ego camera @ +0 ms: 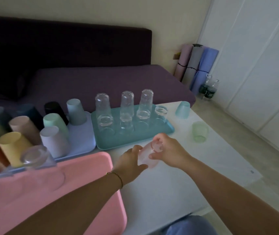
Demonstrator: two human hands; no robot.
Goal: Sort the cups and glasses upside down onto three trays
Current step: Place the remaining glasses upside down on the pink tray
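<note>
Both hands hold a pale pink glass tilted above the white table, just right of the pink tray. My left hand grips its lower side and my right hand its upper end. The teal tray carries several clear glasses upside down. The light blue tray is packed with upside-down coloured cups. A green glass and a light teal cup stand inverted on the table at the right.
A purple sofa runs behind the table. Rolled mats and bottles stand by the wall at the right. The white table has bare surface at the front right, with its edge near the floor.
</note>
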